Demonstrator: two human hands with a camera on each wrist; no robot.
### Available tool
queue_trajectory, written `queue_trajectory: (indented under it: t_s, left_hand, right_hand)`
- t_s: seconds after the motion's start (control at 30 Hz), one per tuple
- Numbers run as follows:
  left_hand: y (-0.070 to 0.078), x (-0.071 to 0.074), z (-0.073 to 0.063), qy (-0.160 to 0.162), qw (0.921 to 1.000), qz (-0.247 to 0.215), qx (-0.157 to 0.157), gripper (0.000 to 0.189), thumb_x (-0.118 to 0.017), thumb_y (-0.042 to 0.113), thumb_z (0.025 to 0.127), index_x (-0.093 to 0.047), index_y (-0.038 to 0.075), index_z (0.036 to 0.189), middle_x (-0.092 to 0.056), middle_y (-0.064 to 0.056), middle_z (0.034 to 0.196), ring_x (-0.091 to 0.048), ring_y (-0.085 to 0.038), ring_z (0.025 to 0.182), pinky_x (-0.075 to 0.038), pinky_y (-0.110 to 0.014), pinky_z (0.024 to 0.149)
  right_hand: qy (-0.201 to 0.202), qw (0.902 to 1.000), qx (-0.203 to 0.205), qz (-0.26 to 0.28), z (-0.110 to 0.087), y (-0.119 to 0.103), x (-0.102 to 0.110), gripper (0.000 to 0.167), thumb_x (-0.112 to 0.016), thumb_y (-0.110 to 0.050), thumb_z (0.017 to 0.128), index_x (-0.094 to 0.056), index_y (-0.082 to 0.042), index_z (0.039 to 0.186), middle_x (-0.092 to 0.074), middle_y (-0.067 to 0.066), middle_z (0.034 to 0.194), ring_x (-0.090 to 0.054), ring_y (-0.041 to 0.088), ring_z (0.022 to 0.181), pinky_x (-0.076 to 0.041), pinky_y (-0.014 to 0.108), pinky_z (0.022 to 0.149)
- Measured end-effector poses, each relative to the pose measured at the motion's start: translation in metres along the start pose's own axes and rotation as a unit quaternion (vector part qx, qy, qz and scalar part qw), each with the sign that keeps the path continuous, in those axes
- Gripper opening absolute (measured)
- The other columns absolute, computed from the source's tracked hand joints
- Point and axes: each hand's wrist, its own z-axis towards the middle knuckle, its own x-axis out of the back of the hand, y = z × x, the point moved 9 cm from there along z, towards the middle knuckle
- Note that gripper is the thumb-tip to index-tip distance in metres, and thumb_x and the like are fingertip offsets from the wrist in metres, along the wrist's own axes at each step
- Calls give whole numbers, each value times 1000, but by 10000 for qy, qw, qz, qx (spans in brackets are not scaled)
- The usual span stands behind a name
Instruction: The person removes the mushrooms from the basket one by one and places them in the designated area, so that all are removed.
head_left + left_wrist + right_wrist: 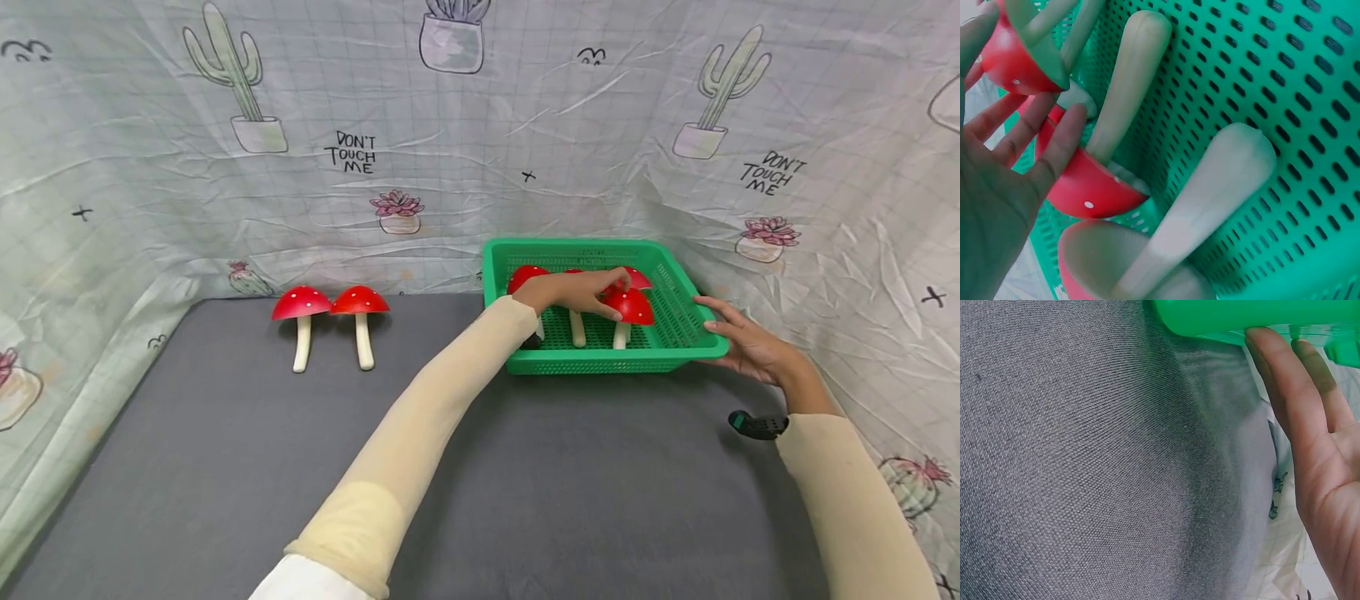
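Observation:
My left hand (pixel 581 290) reaches into a green plastic basket (pixel 600 365) and holds a toy mushroom (pixel 633 307) by its red cap, the pale stem pointing down in the head view. Close under these fingers, the left wrist view shows another toy mushroom (pixel 1094 184) with its stem leaning on the basket. A further mushroom (pixel 1191 219) lies nearer that camera. On the basket's right side, my right hand (pixel 750 346) touches the rim. Its fingers (pixel 1294 381) reach fairly straight to the underside of the edge.
Two more red-capped mushrooms, one at the left (pixel 302 304) and one beside it (pixel 360 302), lie on the grey table (pixel 225 467). A patterned cloth (pixel 450 150) hangs behind and along both sides. The basket stands close to the cloth at the back.

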Motion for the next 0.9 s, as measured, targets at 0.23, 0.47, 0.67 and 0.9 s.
queue_trajectory:
  t_s: [0.23, 0.47, 0.67, 0.9]
  left_hand:
    - [1, 4, 9, 67, 9998, 185, 1, 61, -71, 36, 95, -35, 17, 140, -43, -2, 147, -38, -14, 136, -41, -19, 103]
    - [-8, 0, 8, -209, 9936, 903, 650, 78, -69, 38, 96, -24, 30, 160, -33, -5, 156, -30, -18, 142, -45, -30, 104]
    - [-9, 14, 1, -78, 9922, 960, 795, 71, -72, 30, 95, -32, 31, 155, -39, -4, 152, -34, -19, 139, -47, -30, 102]
    - [-5, 5, -2, 83, 9984, 179, 528, 65, -77, 24, 91, -42, 32, 145, -46, 1, 146, -40, -15, 130, -51, -23, 92]
  right_hand:
    - [-98, 9999, 80, 57, -1, -3, -1, 51, -29, -10, 112, -22, -35, 156, -36, 3, 140, -67, 19, 113, -56, 39, 95]
    - [-73, 9998, 27, 166, 3, -5, -1, 50, -31, -10, 112, -23, -36, 155, -36, 4, 140, -67, 20, 113, -57, 40, 94]
    - [-48, 9999, 110, -81, 13, -13, -3, 51, -32, -12, 113, -20, -35, 157, -37, 3, 140, -67, 18, 113, -57, 39, 94]
    - [-290, 9996, 69, -30, -2, 0, -5, 50, -26, -10, 113, -24, -40, 154, -43, -4, 137, -67, 18, 114, -56, 40, 95]
